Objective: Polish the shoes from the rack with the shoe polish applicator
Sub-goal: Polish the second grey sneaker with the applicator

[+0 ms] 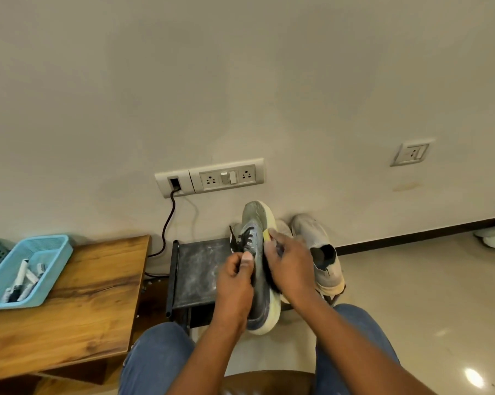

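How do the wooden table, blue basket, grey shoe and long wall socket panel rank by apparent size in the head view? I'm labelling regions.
1. wooden table
2. blue basket
3. grey shoe and long wall socket panel: look alike; hands partly cover the shoe.

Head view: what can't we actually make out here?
- Applicator: only a yellow tip shows; the right hand covers the rest.
- Grey shoe: both hands hide its middle; the left hand covers the opening.
- White shoes on the rack: the nearer shoe and right hand partly block them.
- Blue basket contents: too small to identify.
- Pale object: cut off by the right edge.
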